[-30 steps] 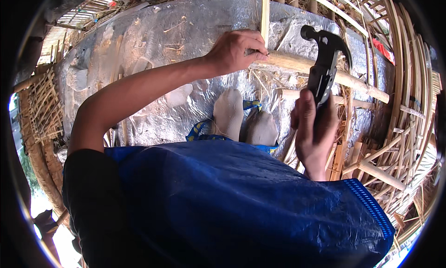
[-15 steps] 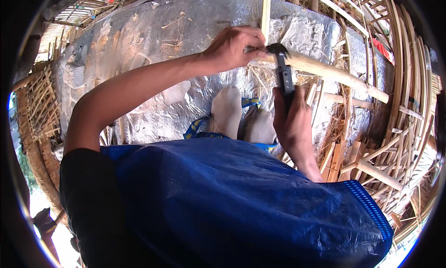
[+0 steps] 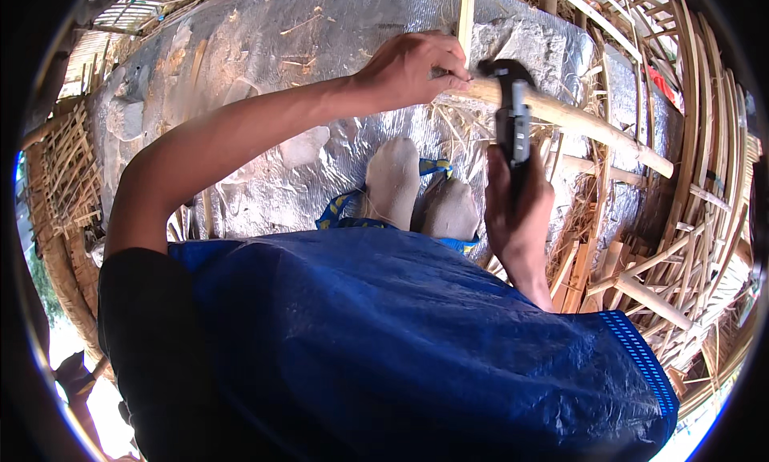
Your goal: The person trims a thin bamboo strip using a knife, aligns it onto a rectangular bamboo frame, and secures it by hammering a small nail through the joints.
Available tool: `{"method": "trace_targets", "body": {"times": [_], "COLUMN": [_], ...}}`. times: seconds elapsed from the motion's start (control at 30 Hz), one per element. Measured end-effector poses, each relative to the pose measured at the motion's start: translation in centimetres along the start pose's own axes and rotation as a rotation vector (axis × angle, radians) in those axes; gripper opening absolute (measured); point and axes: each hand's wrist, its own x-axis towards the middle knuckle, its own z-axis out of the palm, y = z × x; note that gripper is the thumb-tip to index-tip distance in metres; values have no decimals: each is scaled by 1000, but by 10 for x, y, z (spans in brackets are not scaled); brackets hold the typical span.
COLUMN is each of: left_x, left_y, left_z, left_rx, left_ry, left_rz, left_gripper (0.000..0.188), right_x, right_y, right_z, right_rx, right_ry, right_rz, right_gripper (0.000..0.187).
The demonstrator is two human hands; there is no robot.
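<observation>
My right hand (image 3: 525,226) is wrapped round the dark handle of a claw hammer (image 3: 513,118), held upright with its black head up beside the left fingers. The hammer stands over a pale bamboo pole (image 3: 589,123) that slants down to the right. My left hand (image 3: 416,68) is closed in a pinch at the pole's left end, where a thin light bamboo strip (image 3: 466,18) meets it. What the left fingertips hold is too small to make out. Hammer and left fingers are a little apart.
Silvery foil-like sheeting (image 3: 264,142) covers the ground. My feet (image 3: 392,178) stand below the pole, with blue-and-yellow straps around them. A blue plastic sheet (image 3: 416,326) covers my lap. Split bamboo (image 3: 705,142) is stacked at right; a woven bamboo panel (image 3: 68,174) stands left.
The hammer and my right hand have moved to the right, away from the left fingers. My left hand has risen slightly and stays pinched by the strip.
</observation>
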Motion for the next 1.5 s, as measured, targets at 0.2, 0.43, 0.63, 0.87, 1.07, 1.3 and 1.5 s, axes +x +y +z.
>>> {"method": "trace_targets", "body": {"times": [0.2, 0.43, 0.63, 0.87, 1.07, 1.3, 1.5], "left_x": [3, 16, 25, 23, 28, 24, 24], "left_y": [-1, -6, -22, -24, -28, -32, -35], "left_z": [-3, -15, -21, -25, -20, -25, -21], "left_rx": [-48, -63, -125, 26, 139, 97, 103], "left_ry": [-12, -207, -320, -365, -385, -397, -396], "left_rz": [15, 11, 78, 144, 177, 161, 161], "left_gripper": [15, 20, 31, 42, 39, 37, 37], "right_x": [1, 2, 0, -6, -2, 0, 3], "right_y": [3, 19, 17, 20, 16, -12, 18], "right_z": [-4, -4, -3, -5, -2, -20, -3], "right_rx": [125, 126, 107, 293, 386, 321, -171], "right_ry": [7, -26, -48, -13, 84, 1, -167], "right_rz": [118, 189, 180, 224, 40, 78, 58], "right_gripper": [26, 27, 30, 27, 25, 31, 24]}}
